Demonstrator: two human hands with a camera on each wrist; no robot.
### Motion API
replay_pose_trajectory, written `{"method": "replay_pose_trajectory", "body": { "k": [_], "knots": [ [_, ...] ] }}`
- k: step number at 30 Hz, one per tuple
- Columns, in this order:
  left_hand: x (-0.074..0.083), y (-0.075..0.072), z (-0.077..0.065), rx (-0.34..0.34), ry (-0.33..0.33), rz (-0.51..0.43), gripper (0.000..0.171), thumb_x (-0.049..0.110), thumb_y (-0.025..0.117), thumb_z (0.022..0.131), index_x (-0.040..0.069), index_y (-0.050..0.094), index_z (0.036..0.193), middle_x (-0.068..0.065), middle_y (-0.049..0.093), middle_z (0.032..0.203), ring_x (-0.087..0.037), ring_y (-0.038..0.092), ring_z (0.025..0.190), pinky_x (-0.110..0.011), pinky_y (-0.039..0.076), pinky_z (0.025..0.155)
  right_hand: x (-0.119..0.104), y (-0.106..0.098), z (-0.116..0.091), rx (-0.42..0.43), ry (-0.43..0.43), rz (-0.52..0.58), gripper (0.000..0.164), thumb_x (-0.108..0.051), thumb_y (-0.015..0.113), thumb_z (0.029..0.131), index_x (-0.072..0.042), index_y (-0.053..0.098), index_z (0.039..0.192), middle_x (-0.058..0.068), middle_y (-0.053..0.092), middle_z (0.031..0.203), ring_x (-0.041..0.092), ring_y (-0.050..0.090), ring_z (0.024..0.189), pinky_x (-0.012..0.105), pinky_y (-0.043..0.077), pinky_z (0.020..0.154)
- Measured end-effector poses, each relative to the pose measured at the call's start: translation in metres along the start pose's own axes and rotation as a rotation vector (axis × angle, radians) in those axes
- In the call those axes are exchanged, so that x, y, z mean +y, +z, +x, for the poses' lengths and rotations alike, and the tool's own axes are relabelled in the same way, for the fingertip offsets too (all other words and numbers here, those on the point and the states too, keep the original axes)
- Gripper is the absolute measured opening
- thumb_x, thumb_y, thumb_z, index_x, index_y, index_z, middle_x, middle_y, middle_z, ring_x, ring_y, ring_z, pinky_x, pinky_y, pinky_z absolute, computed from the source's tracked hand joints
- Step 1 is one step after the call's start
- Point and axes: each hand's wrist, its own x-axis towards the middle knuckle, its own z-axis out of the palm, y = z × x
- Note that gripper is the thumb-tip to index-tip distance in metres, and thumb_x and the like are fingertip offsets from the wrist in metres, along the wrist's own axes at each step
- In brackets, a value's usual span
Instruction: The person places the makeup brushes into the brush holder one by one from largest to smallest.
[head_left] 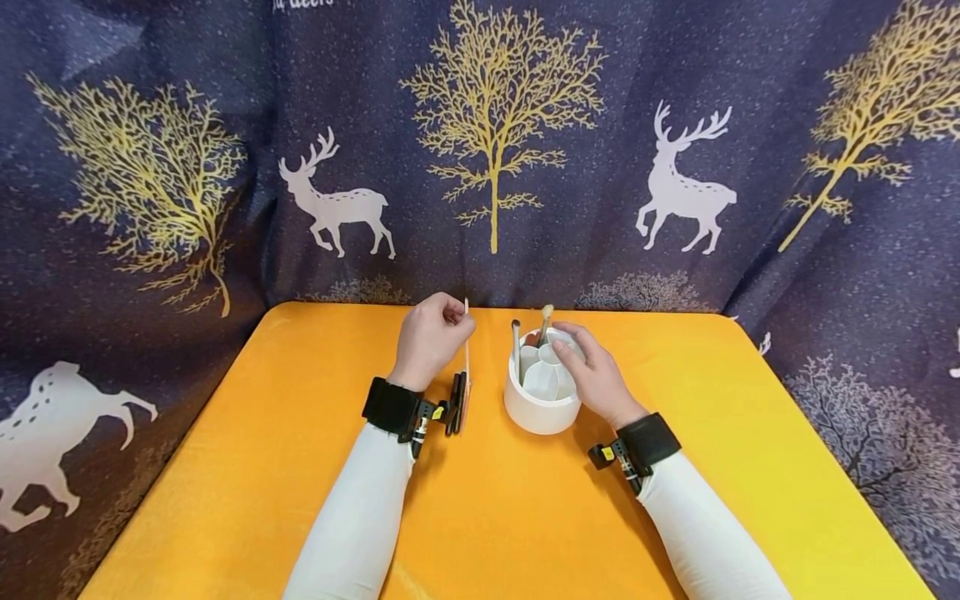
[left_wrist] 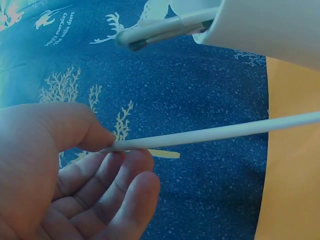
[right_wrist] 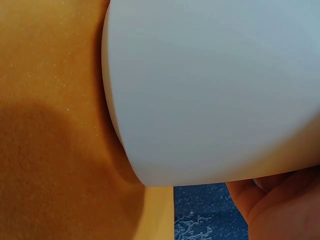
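My left hand (head_left: 435,333) pinches one end of a thin white stick (left_wrist: 220,135) between thumb and fingertips; its far end runs out of the left wrist view, so its kind is unclear. To its right stands a round white divided organizer (head_left: 543,417). A grey-tipped brush (head_left: 516,350) and a pale-tipped brush (head_left: 546,321) rise from its back compartments, beside something reddish (head_left: 532,339). My right hand (head_left: 596,375) grips the organizer's right rim, thumb over the edge and the other fingers mostly hidden behind the wall.
Slim black items (head_left: 453,404) and something pinkish lie by the left wrist, partly hidden by the wrist camera. The orange-yellow table (head_left: 517,517) ends at the back against a dark curtain (head_left: 420,167) printed with deer and trees.
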Motion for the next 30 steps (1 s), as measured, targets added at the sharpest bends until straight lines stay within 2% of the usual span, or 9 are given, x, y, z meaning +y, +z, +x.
{"method": "replay_pose_trajectory", "body": {
  "k": [12, 16, 22, 26, 30],
  "knots": [
    [0.010, -0.002, 0.001, 0.079, 0.079, -0.061, 0.008, 0.024, 0.065, 0.089, 0.018, 0.064, 0.094, 0.008, 0.059, 0.083, -0.007, 0.053, 0.072, -0.030, 0.045, 0.067, -0.002, -0.001, 0.000, -0.018, 0.011, 0.021, 0.055, -0.057, 0.043, 0.101, -0.023, 0.045, 0.145, 0.000, 0.051, 0.141, 0.022, 0.045, 0.129, 0.054, 0.038, 0.102],
    [0.015, -0.003, 0.001, 0.093, 0.079, -0.148, 0.008, 0.023, 0.067, 0.089, 0.018, 0.065, 0.094, 0.008, 0.060, 0.083, -0.007, 0.053, 0.072, -0.030, 0.046, 0.066, -0.002, -0.001, 0.000, -0.023, 0.011, 0.025, 0.054, -0.057, 0.043, 0.101, -0.025, 0.045, 0.145, -0.002, 0.050, 0.142, 0.022, 0.045, 0.129, 0.054, 0.037, 0.102],
    [0.021, -0.003, -0.001, 0.089, 0.064, -0.316, 0.009, 0.021, 0.069, 0.090, 0.017, 0.064, 0.098, 0.008, 0.062, 0.085, -0.007, 0.057, 0.065, -0.027, 0.051, 0.055, -0.003, -0.001, -0.001, -0.023, 0.005, 0.029, 0.054, -0.056, 0.043, 0.102, -0.025, 0.045, 0.145, -0.002, 0.051, 0.141, 0.021, 0.045, 0.129, 0.053, 0.038, 0.101],
    [0.025, -0.003, -0.002, 0.088, 0.080, -0.373, 0.010, 0.021, 0.069, 0.091, 0.016, 0.064, 0.099, 0.007, 0.062, 0.086, -0.009, 0.059, 0.066, -0.028, 0.052, 0.054, -0.004, -0.001, -0.001, -0.026, 0.002, 0.029, 0.054, -0.056, 0.043, 0.102, -0.024, 0.044, 0.145, -0.001, 0.051, 0.141, 0.022, 0.045, 0.129, 0.054, 0.038, 0.101],
    [0.027, -0.002, -0.002, 0.100, 0.104, -0.411, 0.011, 0.021, 0.069, 0.091, 0.016, 0.064, 0.100, 0.006, 0.062, 0.085, -0.012, 0.060, 0.065, -0.029, 0.053, 0.054, -0.003, -0.001, -0.002, -0.023, 0.000, 0.029, 0.051, -0.056, 0.043, 0.102, -0.028, 0.045, 0.144, -0.002, 0.051, 0.141, 0.021, 0.045, 0.129, 0.054, 0.038, 0.102]
  ]
}}
